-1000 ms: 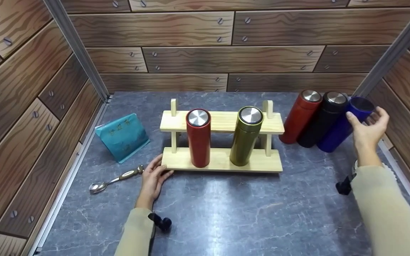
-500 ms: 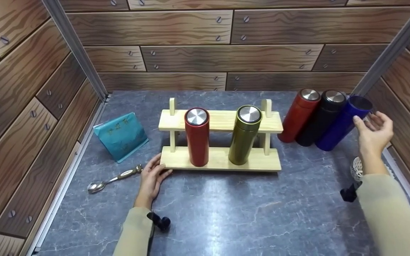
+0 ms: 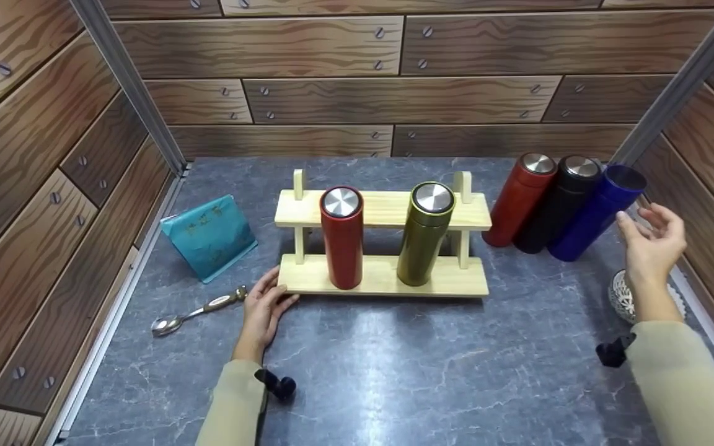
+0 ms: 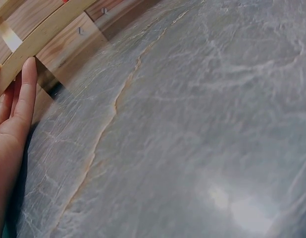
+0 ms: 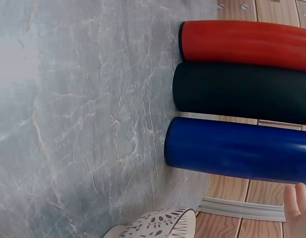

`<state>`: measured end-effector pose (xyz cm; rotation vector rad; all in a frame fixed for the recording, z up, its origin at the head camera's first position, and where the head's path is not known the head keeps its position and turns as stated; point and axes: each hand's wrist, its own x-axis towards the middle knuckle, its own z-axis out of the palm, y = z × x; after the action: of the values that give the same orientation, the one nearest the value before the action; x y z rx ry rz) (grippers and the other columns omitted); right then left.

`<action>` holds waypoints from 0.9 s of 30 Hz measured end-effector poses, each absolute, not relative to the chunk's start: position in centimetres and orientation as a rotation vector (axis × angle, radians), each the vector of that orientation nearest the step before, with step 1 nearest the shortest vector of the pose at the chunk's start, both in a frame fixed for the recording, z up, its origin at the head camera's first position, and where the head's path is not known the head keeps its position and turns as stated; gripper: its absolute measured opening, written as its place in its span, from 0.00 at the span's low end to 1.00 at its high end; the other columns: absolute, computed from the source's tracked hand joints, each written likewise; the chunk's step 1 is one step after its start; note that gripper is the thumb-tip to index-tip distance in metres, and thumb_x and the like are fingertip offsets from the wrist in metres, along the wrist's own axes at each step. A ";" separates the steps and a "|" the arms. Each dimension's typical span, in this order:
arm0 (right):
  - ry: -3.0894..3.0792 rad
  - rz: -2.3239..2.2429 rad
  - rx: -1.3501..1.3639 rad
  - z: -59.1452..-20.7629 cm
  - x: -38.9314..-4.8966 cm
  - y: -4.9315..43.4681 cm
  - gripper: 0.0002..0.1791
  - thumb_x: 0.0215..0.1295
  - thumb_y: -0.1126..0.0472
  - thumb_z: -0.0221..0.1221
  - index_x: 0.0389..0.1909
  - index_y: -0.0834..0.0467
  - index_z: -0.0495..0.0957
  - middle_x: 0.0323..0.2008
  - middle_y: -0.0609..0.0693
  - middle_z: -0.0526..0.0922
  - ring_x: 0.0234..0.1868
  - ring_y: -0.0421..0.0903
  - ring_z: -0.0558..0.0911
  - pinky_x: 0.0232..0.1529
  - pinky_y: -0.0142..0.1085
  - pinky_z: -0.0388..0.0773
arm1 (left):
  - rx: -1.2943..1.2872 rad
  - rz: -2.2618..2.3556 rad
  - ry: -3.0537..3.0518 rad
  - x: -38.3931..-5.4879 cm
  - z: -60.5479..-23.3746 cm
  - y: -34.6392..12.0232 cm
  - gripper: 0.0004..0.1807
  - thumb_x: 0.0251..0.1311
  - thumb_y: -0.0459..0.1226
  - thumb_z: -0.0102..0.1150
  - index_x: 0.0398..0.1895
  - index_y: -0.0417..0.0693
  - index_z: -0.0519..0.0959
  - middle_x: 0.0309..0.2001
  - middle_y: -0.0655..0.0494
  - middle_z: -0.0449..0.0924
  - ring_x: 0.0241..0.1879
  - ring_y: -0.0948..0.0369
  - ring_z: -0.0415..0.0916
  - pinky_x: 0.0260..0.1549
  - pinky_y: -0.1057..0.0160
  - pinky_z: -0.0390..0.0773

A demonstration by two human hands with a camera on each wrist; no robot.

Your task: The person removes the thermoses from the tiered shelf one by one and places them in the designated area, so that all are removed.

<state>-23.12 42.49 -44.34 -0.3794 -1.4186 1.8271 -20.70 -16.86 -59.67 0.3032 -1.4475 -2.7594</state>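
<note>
A two-tier wooden rack (image 3: 383,272) stands mid-table, with a red thermos (image 3: 342,241) and an olive-green thermos (image 3: 426,238) upright on its lower board. My left hand (image 3: 263,310) grips the rack's front left corner. In the left wrist view the board edge (image 4: 41,37) lies between the fingers of that hand (image 4: 14,119). At the right, a second red thermos (image 3: 521,201), a black thermos (image 3: 558,204) and a blue thermos (image 3: 595,214) stand in a row. The blue one has no cap. My right hand (image 3: 654,248) is beside it, fingers relaxed, holding nothing.
A patterned white cup (image 3: 622,297) stands near the right wall, partly behind the right wrist. At the left are a teal pouch (image 3: 211,238) and a metal spoon with a decorated handle (image 3: 199,311). Wood-patterned walls (image 3: 332,102) enclose the table on three sides.
My right hand has drawn away from the blue thermos, rightward and toward me, uncovering more of the cup. The left hand keeps its hold on the rack.
</note>
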 end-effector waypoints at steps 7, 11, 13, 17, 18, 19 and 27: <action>-1.345 1.923 -0.286 -44.8 -22.4 41.6 0.26 0.41 0.81 0.66 0.43 0.63 0.73 0.34 0.55 0.80 0.21 0.42 0.80 0.20 0.25 0.78 | 0.300 -2.776 -1.430 -20.9 -59.7 -16.9 0.27 0.57 0.23 0.52 0.62 0.40 0.66 0.55 0.42 0.68 0.45 0.51 0.75 0.40 0.53 0.80; -1.369 1.939 -0.229 -44.7 -22.1 40.8 0.25 0.42 0.81 0.65 0.44 0.66 0.73 0.35 0.57 0.81 0.23 0.43 0.81 0.21 0.26 0.78 | 0.300 -2.781 -1.417 -20.8 -59.6 -16.9 0.28 0.57 0.23 0.52 0.63 0.39 0.65 0.55 0.42 0.68 0.45 0.52 0.75 0.41 0.53 0.80; -1.368 1.965 -0.204 -44.5 -21.9 40.3 0.24 0.44 0.81 0.65 0.44 0.66 0.73 0.35 0.58 0.81 0.25 0.44 0.82 0.22 0.27 0.79 | 0.299 -2.782 -1.420 -20.7 -59.7 -16.9 0.28 0.57 0.23 0.52 0.64 0.38 0.65 0.55 0.43 0.68 0.45 0.52 0.75 0.41 0.52 0.79; -1.352 2.033 -0.146 -44.1 -21.4 39.1 0.23 0.46 0.82 0.62 0.46 0.68 0.72 0.35 0.60 0.81 0.27 0.45 0.82 0.22 0.28 0.79 | 0.307 -2.769 -1.441 -20.7 -59.6 -17.0 0.28 0.57 0.24 0.52 0.64 0.39 0.64 0.56 0.43 0.67 0.46 0.52 0.75 0.42 0.52 0.79; -1.345 2.054 -0.130 -44.0 -21.3 38.8 0.23 0.47 0.82 0.62 0.46 0.68 0.72 0.35 0.61 0.81 0.28 0.46 0.82 0.22 0.29 0.80 | 0.309 -2.768 -1.444 -20.7 -59.6 -17.0 0.28 0.57 0.24 0.52 0.64 0.39 0.65 0.56 0.42 0.67 0.46 0.51 0.74 0.42 0.52 0.79; -1.343 2.068 -0.114 -43.9 -21.2 38.5 0.23 0.47 0.82 0.61 0.47 0.69 0.71 0.36 0.61 0.81 0.28 0.46 0.82 0.23 0.29 0.80 | 0.311 -2.767 -1.447 -20.7 -59.6 -17.0 0.28 0.57 0.25 0.52 0.64 0.39 0.65 0.57 0.42 0.67 0.47 0.51 0.74 0.43 0.52 0.79; -1.363 2.112 -0.001 -43.6 -20.6 36.4 0.24 0.48 0.81 0.61 0.48 0.71 0.70 0.36 0.63 0.81 0.29 0.49 0.83 0.25 0.32 0.81 | 0.301 -2.775 -1.456 -20.6 -59.6 -16.9 0.29 0.57 0.25 0.52 0.64 0.40 0.64 0.59 0.42 0.65 0.49 0.51 0.73 0.44 0.52 0.78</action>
<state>-20.59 36.45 -43.59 -0.0008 -1.3634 2.1124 -20.58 -16.90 -59.61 0.3007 -1.4558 -2.7753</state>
